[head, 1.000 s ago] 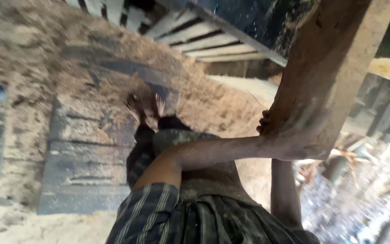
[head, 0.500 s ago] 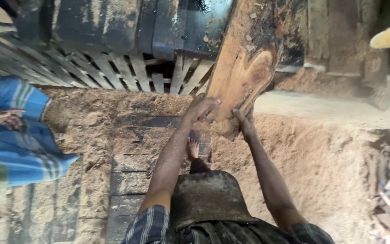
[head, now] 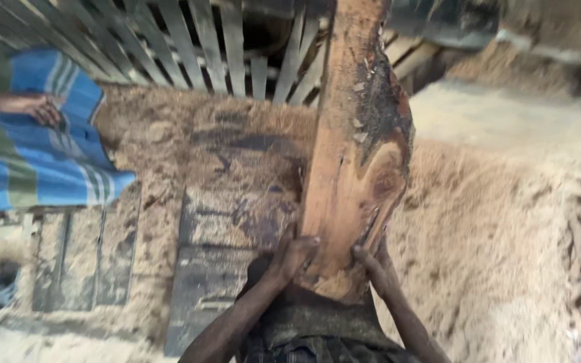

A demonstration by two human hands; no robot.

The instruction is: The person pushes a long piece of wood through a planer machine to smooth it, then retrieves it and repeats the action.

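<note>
Both hands grasp the near end of a rough, bark-edged wooden slab [head: 354, 168]: the left hand [head: 294, 255] on its left edge, the right hand [head: 374, 265] on its right. The slab stretches away over sawdust-covered ground [head: 492, 222] toward a slatted platform [head: 223, 47]. Another person's hand [head: 35, 107] rests on blue striped cloth [head: 28, 161] at left.

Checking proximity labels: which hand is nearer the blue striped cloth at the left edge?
Left. The left hand grips the wooden slab's near end on the side facing the blue striped cloth; the right hand holds the slab's far side, further from the cloth.
</note>
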